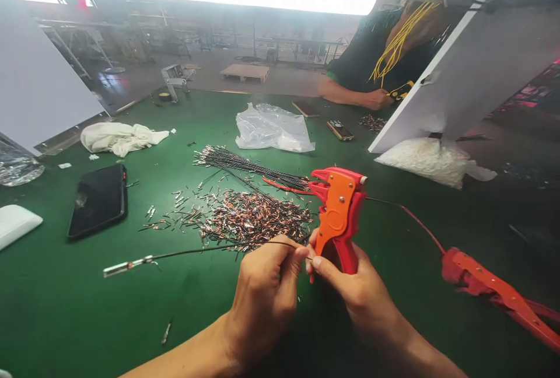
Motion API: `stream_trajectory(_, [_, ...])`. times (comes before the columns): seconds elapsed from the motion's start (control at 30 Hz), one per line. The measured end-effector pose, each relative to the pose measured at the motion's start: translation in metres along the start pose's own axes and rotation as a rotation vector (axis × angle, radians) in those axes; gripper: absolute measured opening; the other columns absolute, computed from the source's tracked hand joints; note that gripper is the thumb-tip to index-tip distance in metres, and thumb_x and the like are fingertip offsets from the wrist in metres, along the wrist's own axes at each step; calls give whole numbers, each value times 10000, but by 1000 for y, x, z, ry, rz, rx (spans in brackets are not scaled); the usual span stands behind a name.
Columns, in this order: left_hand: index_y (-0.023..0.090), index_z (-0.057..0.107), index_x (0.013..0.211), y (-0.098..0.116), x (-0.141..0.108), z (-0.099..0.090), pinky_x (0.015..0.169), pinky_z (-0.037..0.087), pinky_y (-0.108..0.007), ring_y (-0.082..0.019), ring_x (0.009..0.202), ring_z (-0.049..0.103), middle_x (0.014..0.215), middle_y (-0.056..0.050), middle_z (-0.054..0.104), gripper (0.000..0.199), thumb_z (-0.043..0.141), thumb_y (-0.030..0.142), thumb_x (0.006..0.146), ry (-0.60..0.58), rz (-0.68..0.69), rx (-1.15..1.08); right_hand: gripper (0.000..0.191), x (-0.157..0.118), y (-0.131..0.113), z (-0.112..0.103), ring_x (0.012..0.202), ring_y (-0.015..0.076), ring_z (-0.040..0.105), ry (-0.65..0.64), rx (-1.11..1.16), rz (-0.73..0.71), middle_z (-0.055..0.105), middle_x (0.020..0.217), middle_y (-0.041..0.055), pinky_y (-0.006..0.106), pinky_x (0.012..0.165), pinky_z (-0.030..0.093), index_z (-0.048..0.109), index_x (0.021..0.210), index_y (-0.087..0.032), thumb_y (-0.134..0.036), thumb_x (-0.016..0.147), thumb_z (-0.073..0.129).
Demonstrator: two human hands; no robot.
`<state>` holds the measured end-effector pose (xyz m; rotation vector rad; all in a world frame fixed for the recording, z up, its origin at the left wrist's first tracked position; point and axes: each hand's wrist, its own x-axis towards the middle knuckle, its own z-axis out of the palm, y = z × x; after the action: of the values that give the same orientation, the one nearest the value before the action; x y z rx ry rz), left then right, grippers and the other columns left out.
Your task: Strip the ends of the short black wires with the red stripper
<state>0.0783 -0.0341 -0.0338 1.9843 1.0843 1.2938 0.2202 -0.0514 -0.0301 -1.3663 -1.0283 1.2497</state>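
Left hand [269, 284] pinching one wire [188, 252], right hand [355, 286] gripping one stripper [338, 209].
The wire runs leftward from the left hand, its other end hard to make out. Beyond that hand: one pile of clippings [258, 217], uncountable; then one bundle [249, 163], partly behind the stripper.

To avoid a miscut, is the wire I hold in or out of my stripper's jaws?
Out: the wire runs from left hand to right hand, below the head of the stripper.
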Motion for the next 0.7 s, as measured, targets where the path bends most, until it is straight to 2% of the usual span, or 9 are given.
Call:
stream_trajectory(0.1, [167,583,731,-1,3,2,517,425,-167,-77,518,555,620,18,625,200,519,77,898,6,31,45,238,2,0,0,663,190,574,50,-62,-32,610,723,16,321,659,494,612,848,-186,-380,725,675])
stream_trajectory(0.27, [162,589,760,-4,5,11,517,429,-201,-103,525,559,635,-10,626,201,482,76,908,19,197,115,189,7,-2,-1,658,187,569,76,-93,-65,608,717,17,314,657,487,607,806,-189,-345,719,667])
stream_trajectory(0.37, [162,586,777,-6,5,18,527,430,-213,-113,542,565,640,-15,621,209,459,94,928,32,226,133,181,12,-3,-2,646,178,551,122,-79,-82,597,712,9,294,621,482,600,786,-193,-329,706,690])
stream_trajectory(0.57, [174,588,766,-9,6,27,547,416,-243,-129,557,556,640,-21,612,246,429,126,946,48,205,161,210,19,-1,-4,697,216,591,201,-118,-163,642,729,35,321,652,501,618,770,-198,-349,673,726])
stream_trajectory(0.7, [181,579,744,-8,7,30,556,409,-244,-128,563,542,641,-19,608,235,451,128,935,58,88,137,244,22,2,-3,681,217,590,259,-134,-144,655,747,41,331,642,496,629,799,-189,-364,659,725])
